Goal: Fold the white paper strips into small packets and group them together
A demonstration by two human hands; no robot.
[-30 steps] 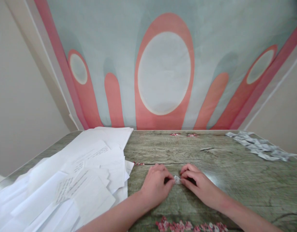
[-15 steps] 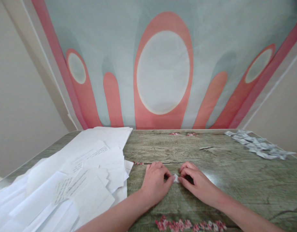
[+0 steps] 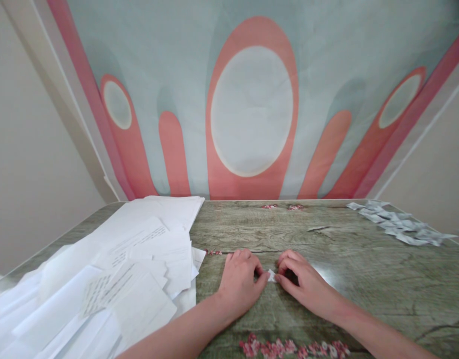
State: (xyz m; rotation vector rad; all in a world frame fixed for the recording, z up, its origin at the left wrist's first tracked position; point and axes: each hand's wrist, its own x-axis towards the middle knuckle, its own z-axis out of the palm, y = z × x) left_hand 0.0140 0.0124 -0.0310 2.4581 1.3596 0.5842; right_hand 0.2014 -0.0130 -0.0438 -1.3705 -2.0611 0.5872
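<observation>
A small folded piece of white paper (image 3: 271, 275) is pinched between my two hands over the middle of the table. My left hand (image 3: 241, 279) grips its left end between thumb and curled fingers. On the other end, the thumb and fingers of my right hand (image 3: 300, 277) are closed in the same way. Only a little of the paper shows between the fingertips, so its full shape is hidden.
Loose white sheets (image 3: 139, 299), some printed, lie heaped on the left of the wood-patterned table (image 3: 244, 224). Several folded paper pieces (image 3: 404, 224) lie in rows at the far right. A patterned backdrop (image 3: 251, 189) rises behind the table's far edge.
</observation>
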